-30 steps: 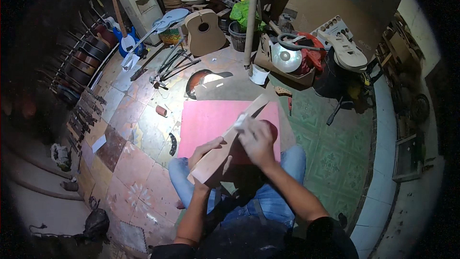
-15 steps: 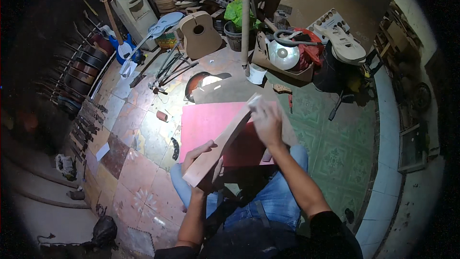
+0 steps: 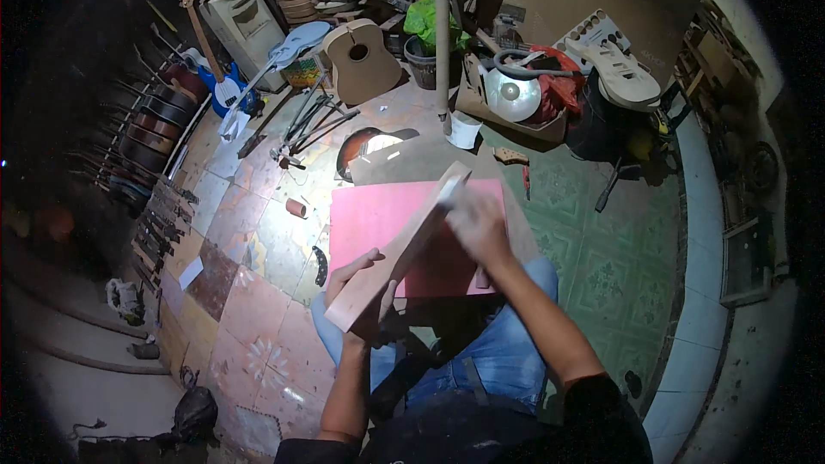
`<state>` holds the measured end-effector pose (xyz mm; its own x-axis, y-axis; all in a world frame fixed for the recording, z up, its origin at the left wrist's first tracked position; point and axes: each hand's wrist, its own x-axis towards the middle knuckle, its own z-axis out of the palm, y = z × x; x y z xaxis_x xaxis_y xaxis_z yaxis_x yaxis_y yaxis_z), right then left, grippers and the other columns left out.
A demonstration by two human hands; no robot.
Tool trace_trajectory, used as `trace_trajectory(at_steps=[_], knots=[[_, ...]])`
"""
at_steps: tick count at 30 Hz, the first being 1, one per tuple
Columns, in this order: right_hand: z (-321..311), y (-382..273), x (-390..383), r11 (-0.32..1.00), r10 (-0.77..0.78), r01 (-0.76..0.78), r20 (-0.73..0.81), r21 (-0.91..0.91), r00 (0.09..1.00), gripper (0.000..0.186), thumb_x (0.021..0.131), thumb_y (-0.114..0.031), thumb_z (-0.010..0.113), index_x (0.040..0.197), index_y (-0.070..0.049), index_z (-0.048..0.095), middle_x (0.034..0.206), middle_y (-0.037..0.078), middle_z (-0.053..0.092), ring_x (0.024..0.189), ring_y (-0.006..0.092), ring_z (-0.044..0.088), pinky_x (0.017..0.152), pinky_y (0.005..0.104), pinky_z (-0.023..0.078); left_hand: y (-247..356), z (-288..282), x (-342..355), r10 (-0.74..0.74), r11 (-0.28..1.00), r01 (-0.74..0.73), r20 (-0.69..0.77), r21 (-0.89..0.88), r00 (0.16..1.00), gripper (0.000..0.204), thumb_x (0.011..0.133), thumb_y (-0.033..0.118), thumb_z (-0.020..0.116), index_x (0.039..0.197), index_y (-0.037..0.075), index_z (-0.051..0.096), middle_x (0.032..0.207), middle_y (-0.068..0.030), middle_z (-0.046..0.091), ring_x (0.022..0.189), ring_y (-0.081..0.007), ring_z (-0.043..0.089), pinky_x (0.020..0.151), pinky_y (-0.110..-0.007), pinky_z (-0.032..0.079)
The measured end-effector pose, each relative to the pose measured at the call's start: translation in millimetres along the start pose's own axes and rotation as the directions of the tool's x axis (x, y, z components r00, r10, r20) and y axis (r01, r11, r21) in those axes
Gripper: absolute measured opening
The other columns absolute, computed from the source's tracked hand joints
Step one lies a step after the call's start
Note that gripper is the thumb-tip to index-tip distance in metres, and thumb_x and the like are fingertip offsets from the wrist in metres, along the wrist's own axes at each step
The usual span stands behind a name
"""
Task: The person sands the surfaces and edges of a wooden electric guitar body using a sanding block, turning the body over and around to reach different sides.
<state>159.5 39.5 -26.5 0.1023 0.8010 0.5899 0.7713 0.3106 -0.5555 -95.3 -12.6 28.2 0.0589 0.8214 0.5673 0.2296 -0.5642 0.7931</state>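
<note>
A long pale wooden piece, shaped like a guitar neck blank (image 3: 398, 259), slants across my lap from its broad near end at the left to its narrow far end. My left hand (image 3: 361, 268) is closed round its wider part, with fingers on one side and the thumb side on the other. At the far end my right hand (image 3: 478, 225) is bent against the wood's right edge, blurred by motion. A small whitish piece shows at its fingertips, too smeared to name. Under the wood lies a pink board (image 3: 365, 213), partly in shadow.
A brown cylinder (image 3: 296, 208) and a black curved strip (image 3: 320, 265) lie on the tiles at left. Beyond the board are a sunburst guitar-body piece (image 3: 351, 151), a white cup (image 3: 463, 131) and an acoustic guitar body (image 3: 363, 69). A screwdriver (image 3: 609, 188) lies at right.
My right hand has shifted slightly down and right along the wood's far edge, more blurred now. The left hand keeps its hold. The whole view has shifted a little.
</note>
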Motion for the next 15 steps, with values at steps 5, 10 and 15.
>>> trace_trajectory(at_steps=[5, 10, 15], knots=[[10.2, -55.7, -7.5, 0.970, -0.183, 0.199, -0.123, 0.140, 0.976, 0.028, 0.085, -0.015, 0.068, 0.111, -0.004, 0.064, 0.109, 0.015, 0.067, 0.103, 0.0369, 0.062, 0.088, 0.0511, 0.048, -6.4, 3.2, 0.4, -0.023, 0.999, 0.022, -0.015, -0.047, 1.000, 0.050, 0.081, 0.002, 0.077, 0.125, -0.007, 0.055, 0.112, -0.0182, 0.066, 0.105, -0.0231, 0.063, 0.096, -0.036, 0.049], [-12.2, 3.6, 32.3, 0.981, -0.015, 0.021, 0.034, -0.191, 0.999, 0.045, 0.078, -0.013, 0.070, 0.123, -0.005, 0.068, 0.110, 0.016, 0.066, 0.095, 0.0326, 0.062, 0.083, 0.0444, 0.051, -8.2, 3.9, 2.7, -0.027, 0.995, 0.027, 0.000, -0.096, 1.000, 0.050, 0.083, 0.006, 0.078, 0.125, -0.007, 0.054, 0.112, -0.0184, 0.066, 0.105, -0.0235, 0.064, 0.095, -0.036, 0.049], [13.1, -16.7, 11.6, 0.971, -0.195, 0.193, -0.002, -0.138, 0.981, 0.042, 0.077, -0.011, 0.070, 0.119, -0.005, 0.069, 0.111, 0.016, 0.067, 0.093, 0.0333, 0.062, 0.083, 0.0463, 0.051, -9.3, 7.1, 3.1, -0.008, 0.995, 0.005, -0.031, -0.100, 0.999, 0.050, 0.082, 0.004, 0.078, 0.125, -0.007, 0.055, 0.111, -0.0189, 0.066, 0.104, -0.0242, 0.065, 0.095, -0.037, 0.050]])
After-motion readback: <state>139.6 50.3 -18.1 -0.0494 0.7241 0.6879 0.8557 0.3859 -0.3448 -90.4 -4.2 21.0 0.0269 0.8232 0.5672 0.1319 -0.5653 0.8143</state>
